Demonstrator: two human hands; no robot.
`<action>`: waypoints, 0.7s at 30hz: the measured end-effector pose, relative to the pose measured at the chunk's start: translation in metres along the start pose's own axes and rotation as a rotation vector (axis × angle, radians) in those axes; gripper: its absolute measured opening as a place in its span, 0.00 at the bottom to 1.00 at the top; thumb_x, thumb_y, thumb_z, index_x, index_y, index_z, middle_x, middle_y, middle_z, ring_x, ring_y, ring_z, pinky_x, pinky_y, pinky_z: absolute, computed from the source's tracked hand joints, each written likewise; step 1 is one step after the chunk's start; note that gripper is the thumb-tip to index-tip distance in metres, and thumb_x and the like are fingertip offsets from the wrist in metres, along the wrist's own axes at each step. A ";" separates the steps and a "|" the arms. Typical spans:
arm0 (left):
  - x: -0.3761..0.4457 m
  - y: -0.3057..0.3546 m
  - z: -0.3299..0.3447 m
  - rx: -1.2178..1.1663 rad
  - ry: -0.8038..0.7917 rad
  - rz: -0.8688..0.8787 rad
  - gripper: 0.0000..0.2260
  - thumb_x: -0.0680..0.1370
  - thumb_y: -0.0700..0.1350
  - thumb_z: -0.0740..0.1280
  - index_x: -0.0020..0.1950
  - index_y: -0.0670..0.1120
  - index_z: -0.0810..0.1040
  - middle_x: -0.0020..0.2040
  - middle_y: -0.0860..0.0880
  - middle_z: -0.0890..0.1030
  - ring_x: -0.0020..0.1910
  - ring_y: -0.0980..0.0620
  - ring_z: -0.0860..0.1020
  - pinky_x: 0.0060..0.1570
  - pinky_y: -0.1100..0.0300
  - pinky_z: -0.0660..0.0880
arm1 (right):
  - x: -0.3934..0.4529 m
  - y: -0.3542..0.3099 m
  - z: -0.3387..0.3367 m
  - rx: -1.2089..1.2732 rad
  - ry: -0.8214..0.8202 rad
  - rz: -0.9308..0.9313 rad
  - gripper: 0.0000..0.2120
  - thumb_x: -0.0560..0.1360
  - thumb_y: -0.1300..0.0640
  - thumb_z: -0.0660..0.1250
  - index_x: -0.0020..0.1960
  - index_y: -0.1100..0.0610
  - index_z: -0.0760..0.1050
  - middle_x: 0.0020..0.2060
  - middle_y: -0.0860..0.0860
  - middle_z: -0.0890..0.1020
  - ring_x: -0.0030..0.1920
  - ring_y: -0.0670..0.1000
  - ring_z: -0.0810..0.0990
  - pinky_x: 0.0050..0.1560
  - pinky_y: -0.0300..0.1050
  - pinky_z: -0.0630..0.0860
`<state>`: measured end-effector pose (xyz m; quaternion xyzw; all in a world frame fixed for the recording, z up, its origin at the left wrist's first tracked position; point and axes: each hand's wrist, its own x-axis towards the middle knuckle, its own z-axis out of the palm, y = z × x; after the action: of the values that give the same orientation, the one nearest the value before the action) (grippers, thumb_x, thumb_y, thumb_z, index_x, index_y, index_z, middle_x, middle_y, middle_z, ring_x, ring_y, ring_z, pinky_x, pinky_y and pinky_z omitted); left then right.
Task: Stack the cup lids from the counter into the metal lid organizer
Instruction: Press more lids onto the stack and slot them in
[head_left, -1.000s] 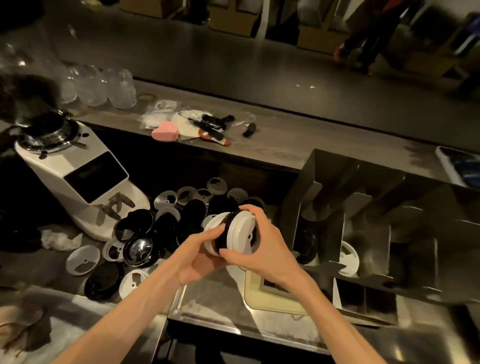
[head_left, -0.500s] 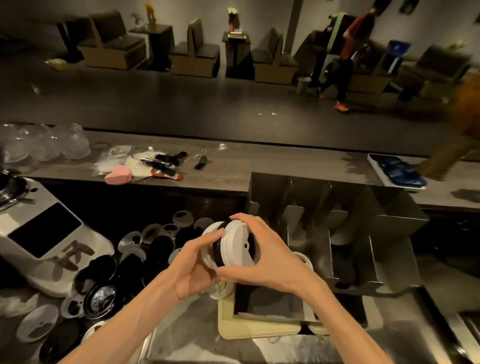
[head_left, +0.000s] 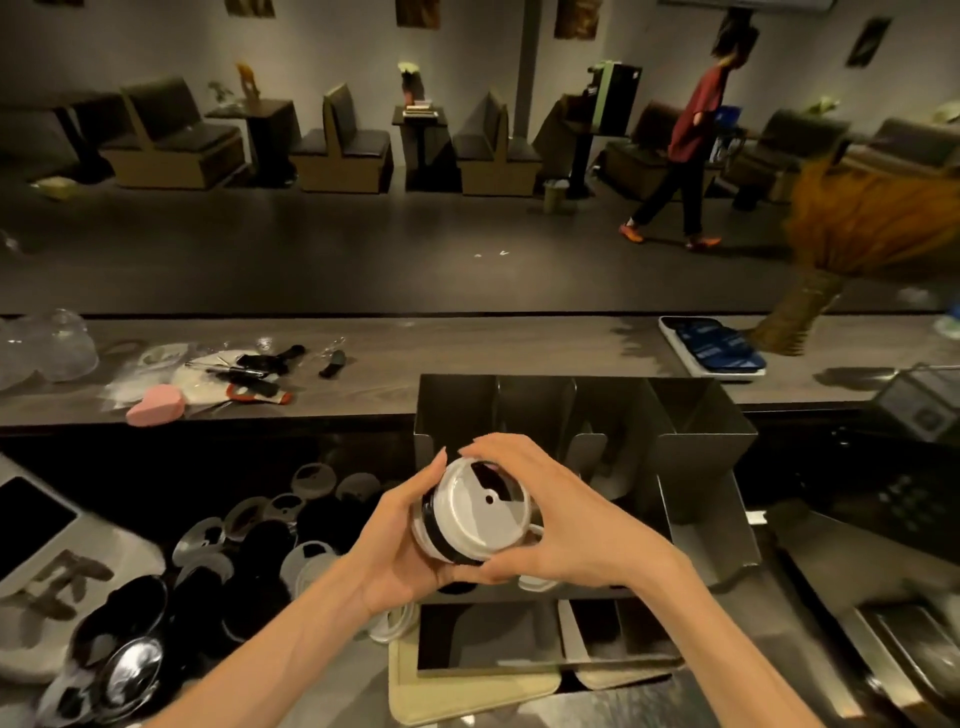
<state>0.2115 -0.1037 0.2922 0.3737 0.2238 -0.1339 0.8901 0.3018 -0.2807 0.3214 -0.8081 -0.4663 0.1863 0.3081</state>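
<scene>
Both hands clasp a short stack of lids (head_left: 475, 512); the left hand (head_left: 400, 540) cups its base, the right hand (head_left: 545, 514) curls over the top, seemingly to square the stack. It hangs before the metal lid organizer (head_left: 701, 431); more loose lids (head_left: 260, 545) lie on the table.

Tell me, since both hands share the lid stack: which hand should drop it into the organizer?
Probably the right hand: it wraps the lid stack on the side nearer the metal lid organizer. The left hand holds the far side, toward the loose lids.
</scene>
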 end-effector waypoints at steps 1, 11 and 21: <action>0.001 -0.001 0.005 -0.011 -0.039 -0.021 0.23 0.71 0.59 0.71 0.59 0.46 0.86 0.63 0.36 0.81 0.58 0.34 0.82 0.50 0.37 0.80 | -0.002 0.002 -0.002 0.007 -0.005 -0.007 0.46 0.69 0.46 0.81 0.78 0.37 0.57 0.74 0.34 0.60 0.75 0.40 0.63 0.75 0.49 0.68; 0.020 -0.011 0.021 -0.151 0.015 0.030 0.24 0.69 0.50 0.71 0.64 0.43 0.80 0.57 0.34 0.84 0.49 0.34 0.85 0.49 0.36 0.80 | -0.013 0.023 -0.008 0.090 0.324 0.004 0.43 0.66 0.37 0.80 0.75 0.40 0.65 0.64 0.35 0.75 0.66 0.38 0.74 0.66 0.42 0.77; 0.017 0.005 0.008 -0.093 0.140 0.138 0.19 0.74 0.49 0.71 0.64 0.47 0.81 0.63 0.37 0.81 0.60 0.38 0.81 0.45 0.49 0.78 | -0.012 0.061 -0.018 -0.292 0.128 0.176 0.39 0.66 0.38 0.77 0.73 0.43 0.65 0.64 0.39 0.72 0.64 0.43 0.73 0.64 0.46 0.76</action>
<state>0.2304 -0.1073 0.2918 0.3551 0.2649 -0.0354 0.8958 0.3454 -0.3201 0.2941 -0.8920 -0.3953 0.0909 0.1993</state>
